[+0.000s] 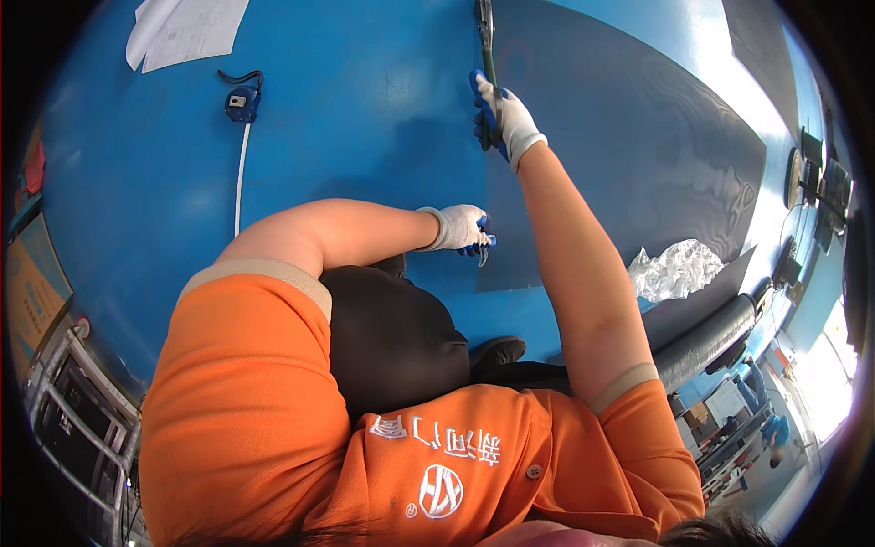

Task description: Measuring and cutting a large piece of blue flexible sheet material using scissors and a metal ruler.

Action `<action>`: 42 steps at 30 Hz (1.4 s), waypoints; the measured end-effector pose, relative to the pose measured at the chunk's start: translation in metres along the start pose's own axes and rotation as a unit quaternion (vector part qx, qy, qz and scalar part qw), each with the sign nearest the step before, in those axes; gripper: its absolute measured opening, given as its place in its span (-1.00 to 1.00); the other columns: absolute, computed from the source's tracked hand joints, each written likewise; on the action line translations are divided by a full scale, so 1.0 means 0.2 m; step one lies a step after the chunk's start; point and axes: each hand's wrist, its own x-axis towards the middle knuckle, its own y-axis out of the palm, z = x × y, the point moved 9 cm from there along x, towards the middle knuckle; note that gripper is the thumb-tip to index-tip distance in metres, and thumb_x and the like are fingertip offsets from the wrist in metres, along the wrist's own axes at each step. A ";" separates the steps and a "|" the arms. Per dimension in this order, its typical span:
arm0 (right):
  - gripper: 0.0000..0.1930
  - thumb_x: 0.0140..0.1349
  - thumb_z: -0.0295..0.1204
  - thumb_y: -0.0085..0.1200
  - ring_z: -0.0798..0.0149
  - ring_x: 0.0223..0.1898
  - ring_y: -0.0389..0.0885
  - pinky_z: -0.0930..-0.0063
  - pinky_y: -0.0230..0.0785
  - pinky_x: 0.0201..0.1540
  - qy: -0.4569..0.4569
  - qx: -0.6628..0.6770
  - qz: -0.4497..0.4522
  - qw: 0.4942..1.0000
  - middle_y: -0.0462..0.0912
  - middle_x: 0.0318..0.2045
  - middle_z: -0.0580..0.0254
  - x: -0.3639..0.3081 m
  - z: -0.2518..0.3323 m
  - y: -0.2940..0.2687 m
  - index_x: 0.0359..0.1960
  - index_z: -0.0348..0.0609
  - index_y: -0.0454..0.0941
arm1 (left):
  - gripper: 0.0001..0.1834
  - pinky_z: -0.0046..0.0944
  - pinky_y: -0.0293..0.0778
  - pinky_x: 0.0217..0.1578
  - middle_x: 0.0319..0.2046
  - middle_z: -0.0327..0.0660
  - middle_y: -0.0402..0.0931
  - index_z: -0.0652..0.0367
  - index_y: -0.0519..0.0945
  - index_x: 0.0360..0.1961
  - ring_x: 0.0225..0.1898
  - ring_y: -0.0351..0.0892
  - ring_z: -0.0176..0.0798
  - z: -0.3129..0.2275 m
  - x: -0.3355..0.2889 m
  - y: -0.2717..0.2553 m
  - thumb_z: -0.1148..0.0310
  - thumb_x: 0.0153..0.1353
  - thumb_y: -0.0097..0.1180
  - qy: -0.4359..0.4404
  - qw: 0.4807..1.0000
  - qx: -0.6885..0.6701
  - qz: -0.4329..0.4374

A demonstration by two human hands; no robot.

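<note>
My right hand point(512, 117), in a white and blue work glove, is closed round the green handles of a pair of shears point(488, 56). Their metal end points away from me, along the left edge of a dark, fine mesh-like sheet point(629, 137). Closer to my body, my left hand point(463, 230), gloved the same way, has its fingers curled in beside the sheet's near left edge. A small shiny bit shows under those fingers, too little to name. Both hands are over a broad blue work surface point(365, 118).
A blue tape measure point(241, 104) lies at the left with its white blade point(241, 182) drawn out towards me. Paper sheets point(196, 32) lie at the far left. Crumpled clear plastic point(676, 270) and a wrapped roll point(706, 342) are at the right. A metal frame point(82, 410) stands lower left.
</note>
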 end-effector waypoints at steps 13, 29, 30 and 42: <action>-0.42 0.12 0.14 0.17 0.37 -0.56 0.37 0.42 0.28 -0.51 -0.018 -0.092 -0.011 0.996 0.38 -0.56 0.29 0.03 0.05 0.00 -0.19 -0.17 0.45 | -0.68 -0.28 0.52 -0.44 -0.50 -0.19 0.53 0.30 0.47 -0.23 -0.52 0.54 -0.31 0.03 -0.01 0.01 0.24 0.23 0.21 -0.008 1.000 0.020 0.001; -0.45 0.12 0.15 0.17 0.37 -0.62 0.31 0.46 0.23 -0.53 -0.001 -0.050 -0.024 0.998 0.33 -0.61 0.36 0.09 0.09 0.01 -0.26 -0.14 0.45 | -0.70 -0.32 0.50 -0.43 -0.50 -0.22 0.53 0.28 0.47 -0.24 -0.50 0.54 -0.33 0.06 -0.02 -0.01 0.25 0.23 0.20 -0.031 0.999 0.027 0.003; -0.46 0.10 0.13 0.19 0.40 -0.63 0.33 0.48 0.26 -0.56 -0.003 -0.058 -0.023 0.998 0.35 -0.62 0.36 0.09 0.10 0.01 -0.23 -0.13 0.47 | -0.70 -0.31 0.50 -0.44 -0.50 -0.21 0.53 0.28 0.47 -0.24 -0.51 0.54 -0.33 0.06 -0.01 -0.01 0.25 0.23 0.20 -0.031 0.999 0.015 0.007; -0.53 0.11 0.03 0.23 0.39 -0.65 0.34 0.46 0.28 -0.57 -0.024 -0.067 -0.019 0.997 0.38 -0.64 0.33 0.07 0.13 0.00 -0.30 -0.14 0.48 | -0.70 -0.31 0.51 -0.47 -0.48 -0.18 0.54 0.32 0.47 -0.24 -0.52 0.55 -0.32 0.05 -0.02 -0.04 0.28 0.22 0.21 -0.011 0.999 0.023 -0.022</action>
